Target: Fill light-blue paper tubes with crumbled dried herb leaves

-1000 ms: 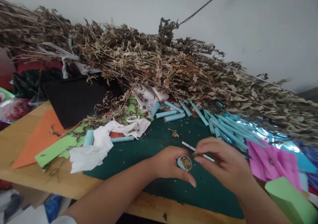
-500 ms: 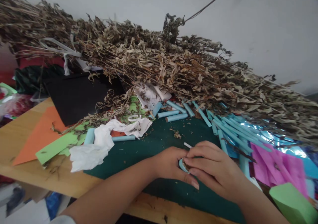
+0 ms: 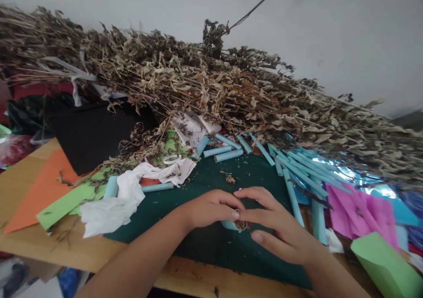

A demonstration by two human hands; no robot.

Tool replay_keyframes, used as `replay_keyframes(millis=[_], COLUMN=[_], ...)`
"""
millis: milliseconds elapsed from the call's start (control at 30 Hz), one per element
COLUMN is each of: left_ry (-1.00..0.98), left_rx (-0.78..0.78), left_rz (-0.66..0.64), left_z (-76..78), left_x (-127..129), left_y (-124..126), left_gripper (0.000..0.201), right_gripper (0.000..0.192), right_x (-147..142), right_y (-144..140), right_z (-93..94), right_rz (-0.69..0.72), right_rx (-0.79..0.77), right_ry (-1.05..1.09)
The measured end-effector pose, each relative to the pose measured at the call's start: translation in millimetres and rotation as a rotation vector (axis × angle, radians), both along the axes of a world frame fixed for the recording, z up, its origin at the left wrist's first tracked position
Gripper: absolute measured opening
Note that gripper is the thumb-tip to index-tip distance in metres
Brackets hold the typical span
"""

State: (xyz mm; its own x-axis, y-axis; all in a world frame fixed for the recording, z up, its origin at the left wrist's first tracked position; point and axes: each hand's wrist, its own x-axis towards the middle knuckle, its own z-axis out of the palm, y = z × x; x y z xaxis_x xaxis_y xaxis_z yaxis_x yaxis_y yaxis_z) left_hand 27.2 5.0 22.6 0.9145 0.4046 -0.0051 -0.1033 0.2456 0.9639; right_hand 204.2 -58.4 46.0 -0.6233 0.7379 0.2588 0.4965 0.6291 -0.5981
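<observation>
My left hand point(image 3: 208, 210) grips a light blue paper tube point(image 3: 231, 225) stuffed with dried plant bits, holding it over the dark green mat point(image 3: 205, 245). My right hand point(image 3: 280, 232) meets it from the right, its fingertips pressed on the tube's open filled end. The thin white stick seen earlier is hidden behind my right fingers. A huge pile of dried leafy stalks point(image 3: 211, 86) fills the back of the wooden table point(image 3: 29, 240).
Several blue paper tubes point(image 3: 297, 170) lie past my hands and to the right. Crumpled white tissue point(image 3: 122, 192), orange paper point(image 3: 42, 188) and light green paper point(image 3: 62, 203) sit left. Pink paper point(image 3: 360, 210) and a green folded sheet point(image 3: 386, 262) lie right. Black sheet point(image 3: 89, 130) at back left.
My right hand moved left from beside the tube onto its open end, and the white stick it held went out of sight. Both hands shifted slightly left.
</observation>
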Motion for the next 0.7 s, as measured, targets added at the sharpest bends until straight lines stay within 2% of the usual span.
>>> replay_keyframes(millis=[167, 267, 333, 400, 500, 600, 700], left_ry=[0.002, -0.005, 0.005, 0.03, 0.057, 0.006, -0.088], left_rx=[0.026, 0.042, 0.051, 0.071, 0.095, 0.092, 0.127], left_rz=[-0.081, -0.028, 0.019, 0.064, 0.105, 0.147, 0.212], left_z=[-1.1, 1.7, 4.7, 7.4, 8.3, 5.0, 1.1], left_x=[3.7, 5.4, 5.5, 5.1, 4.3, 4.5, 5.8], left_y=[-1.3, -3.3, -4.5, -5.5, -6.9, -8.0, -8.7], left_gripper=[0.024, 0.026, 0.025, 0.023, 0.02, 0.016, 0.012], right_gripper=[0.023, 0.02, 0.017, 0.015, 0.018, 0.009, 0.009], right_x=[2.5, 8.0, 14.4, 21.0, 27.6, 30.1, 31.9], right_y=[-3.7, 2.3, 10.9, 20.1, 29.0, 31.9, 33.6], right_z=[-11.4, -18.8, -25.6, -34.5, -48.7, -56.4, -51.6], right_rz=[-0.015, -0.152, -0.334, -0.537, -0.738, -0.751, -0.696], right_rx=[-0.205, -0.165, -0.077, -0.013, -0.017, -0.049, -0.099], right_ry=[0.379, 0.446, 0.312, 0.016, -0.33, -0.329, -0.217])
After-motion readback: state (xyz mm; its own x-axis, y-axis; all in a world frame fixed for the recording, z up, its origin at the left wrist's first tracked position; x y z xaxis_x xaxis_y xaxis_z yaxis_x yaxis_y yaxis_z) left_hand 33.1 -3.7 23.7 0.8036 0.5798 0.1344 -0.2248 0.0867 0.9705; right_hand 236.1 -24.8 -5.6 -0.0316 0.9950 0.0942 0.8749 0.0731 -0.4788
